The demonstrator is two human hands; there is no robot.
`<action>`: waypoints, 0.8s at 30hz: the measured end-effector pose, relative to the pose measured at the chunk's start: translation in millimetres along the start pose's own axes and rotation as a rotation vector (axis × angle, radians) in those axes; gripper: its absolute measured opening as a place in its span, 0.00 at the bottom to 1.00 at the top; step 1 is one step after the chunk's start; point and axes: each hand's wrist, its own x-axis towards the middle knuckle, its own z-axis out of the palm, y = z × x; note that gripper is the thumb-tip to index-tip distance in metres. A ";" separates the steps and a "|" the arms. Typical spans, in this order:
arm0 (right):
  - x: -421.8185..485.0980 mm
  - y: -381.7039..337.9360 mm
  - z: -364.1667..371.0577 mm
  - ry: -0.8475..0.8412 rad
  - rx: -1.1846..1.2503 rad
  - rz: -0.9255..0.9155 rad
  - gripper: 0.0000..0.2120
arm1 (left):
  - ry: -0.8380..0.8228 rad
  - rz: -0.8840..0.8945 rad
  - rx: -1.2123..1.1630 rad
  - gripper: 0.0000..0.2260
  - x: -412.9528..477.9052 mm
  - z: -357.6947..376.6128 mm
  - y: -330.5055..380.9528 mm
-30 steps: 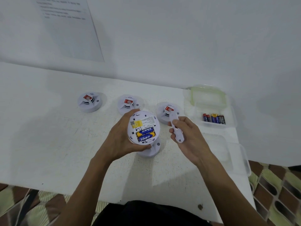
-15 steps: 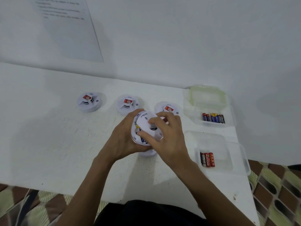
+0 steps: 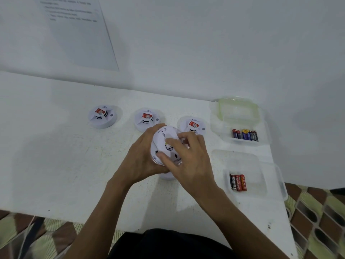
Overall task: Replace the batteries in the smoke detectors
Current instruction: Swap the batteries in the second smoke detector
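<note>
Smoke detector point(image 3: 154, 150) sits tilted in the left hand point(image 3: 140, 163), gripped by its rim over the desk's point(image 3: 56, 165) middle. A second ago its blue batteries showed. Now the right hand point(image 3: 190, 165), fingers curled, pinches the cover point(image 3: 162, 138) down over them, so this unit looks nearly done.

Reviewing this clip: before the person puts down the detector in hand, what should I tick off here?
1. Left hand grips the held detector: ok.
2. Right hand fingers and thumb curl onto its back: ok.
3. Battery cover fully latched: cannot tell, the fingers hide it.
4. Three other detectors stand in a row on the table: ok.
5. Batteries kept apart in the far container and the near container: ok.
</note>
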 end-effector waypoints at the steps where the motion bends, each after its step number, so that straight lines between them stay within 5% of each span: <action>1: -1.0 -0.6 0.9 0.009 0.009 0.004 0.16 | 0.000 -0.015 -0.015 0.46 0.8 -0.1 -0.7; 9: 3.0 -7.5 -1.9 -0.117 0.150 0.205 0.18 | -0.011 -0.103 -0.025 0.57 3.3 -1.6 2.9; 20: 2.8 -22.7 -1.5 -0.007 0.112 0.330 0.20 | -0.009 -0.159 -0.054 0.65 2.9 -0.8 11.8; 24: 1.5 -12.1 -7.8 -0.073 0.233 0.318 0.20 | 0.015 0.034 0.031 0.49 4.8 0.5 10.9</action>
